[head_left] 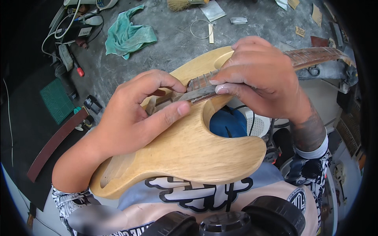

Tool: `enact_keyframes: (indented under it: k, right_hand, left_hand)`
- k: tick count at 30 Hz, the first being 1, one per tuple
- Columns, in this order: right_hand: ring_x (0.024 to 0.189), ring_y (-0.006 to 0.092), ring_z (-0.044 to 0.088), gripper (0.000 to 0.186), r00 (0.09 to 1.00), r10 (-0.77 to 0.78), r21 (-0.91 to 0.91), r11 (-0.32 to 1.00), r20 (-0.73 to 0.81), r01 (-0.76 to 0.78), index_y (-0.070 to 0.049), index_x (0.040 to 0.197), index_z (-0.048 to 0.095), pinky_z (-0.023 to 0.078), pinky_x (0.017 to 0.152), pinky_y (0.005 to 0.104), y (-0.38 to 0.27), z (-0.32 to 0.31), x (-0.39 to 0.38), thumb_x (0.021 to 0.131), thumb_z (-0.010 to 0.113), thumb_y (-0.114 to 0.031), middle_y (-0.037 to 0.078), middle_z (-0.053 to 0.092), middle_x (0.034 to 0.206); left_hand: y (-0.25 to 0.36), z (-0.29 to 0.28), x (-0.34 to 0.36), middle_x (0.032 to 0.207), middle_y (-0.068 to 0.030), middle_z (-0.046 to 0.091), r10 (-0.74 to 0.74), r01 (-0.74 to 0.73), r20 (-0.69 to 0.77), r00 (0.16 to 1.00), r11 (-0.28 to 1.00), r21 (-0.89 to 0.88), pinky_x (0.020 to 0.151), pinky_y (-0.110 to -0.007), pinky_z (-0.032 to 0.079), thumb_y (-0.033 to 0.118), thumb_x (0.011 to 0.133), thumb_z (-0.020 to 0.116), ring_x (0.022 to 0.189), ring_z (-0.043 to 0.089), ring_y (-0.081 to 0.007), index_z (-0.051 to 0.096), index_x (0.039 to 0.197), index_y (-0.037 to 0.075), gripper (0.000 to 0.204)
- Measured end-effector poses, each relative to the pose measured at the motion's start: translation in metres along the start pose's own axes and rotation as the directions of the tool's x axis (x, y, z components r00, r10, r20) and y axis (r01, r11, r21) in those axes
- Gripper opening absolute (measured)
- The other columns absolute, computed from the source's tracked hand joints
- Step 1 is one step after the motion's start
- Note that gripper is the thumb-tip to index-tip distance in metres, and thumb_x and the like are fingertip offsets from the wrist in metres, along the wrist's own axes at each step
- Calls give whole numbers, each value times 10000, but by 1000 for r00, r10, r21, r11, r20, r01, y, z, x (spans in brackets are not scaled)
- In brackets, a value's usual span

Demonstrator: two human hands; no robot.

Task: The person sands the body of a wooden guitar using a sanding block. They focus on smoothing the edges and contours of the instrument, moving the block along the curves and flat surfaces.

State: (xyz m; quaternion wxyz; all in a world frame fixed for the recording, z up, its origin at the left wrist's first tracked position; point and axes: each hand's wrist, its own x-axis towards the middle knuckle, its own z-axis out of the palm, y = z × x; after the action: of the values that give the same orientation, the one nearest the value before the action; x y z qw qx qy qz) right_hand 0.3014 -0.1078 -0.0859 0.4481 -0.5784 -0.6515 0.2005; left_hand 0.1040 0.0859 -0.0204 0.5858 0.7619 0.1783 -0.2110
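An unfinished light-wood electric guitar body (185, 147) lies across my lap and the edge of the bench, its fretted neck (311, 57) running off to the upper right. Along the near edge of the fretboard's body end sits a thin grey metal strip (197, 93). My right hand (262, 74) pinches it between thumb and fingertips. My left hand (136, 112) spans its other end, index finger on the far side and thumb stretched out on the near side. That palm partly hides the strip's left end and the body below.
A green cloth (128, 33) lies on the dusty grey bench, with a brush (183, 4) at the far edge. Sandpaper scraps (317, 15) lie at the far right. At left are a green cutting mat (57, 101), a long brown abrasive strip (57, 143) and cables. A blue object (228, 122) shows below the body's cutaway.
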Motion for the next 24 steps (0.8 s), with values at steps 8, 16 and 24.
enact_keyframes:
  k: [8,16,24]
  right_hand:
    - [724,243,655,214,994,80,129,988,71,-89,-53,913,756,496,758,389,3,-6,8,719,846,-47,72,722,806]
    - [686,239,624,224,972,104,130,983,210,-133,-26,901,747,462,630,359,3,-15,23,699,845,-26,89,685,782]
    - [676,231,624,239,989,120,247,959,87,-138,-22,894,742,468,569,348,5,-8,14,685,859,-24,97,682,778]
  left_hand:
    - [-8,11,6,1078,-135,666,117,-116,-49,992,993,28,913,-318,501,9,946,701,1023,656,-199,655,994,-25,74]
    - [-9,13,7,1076,-138,670,5,-16,-80,997,990,-138,923,-320,509,-16,935,710,1045,670,-206,664,971,-33,61]
    - [-10,10,12,1045,-149,685,33,-39,-62,998,995,-94,942,-328,502,-21,931,716,1039,673,-212,659,970,-42,72]
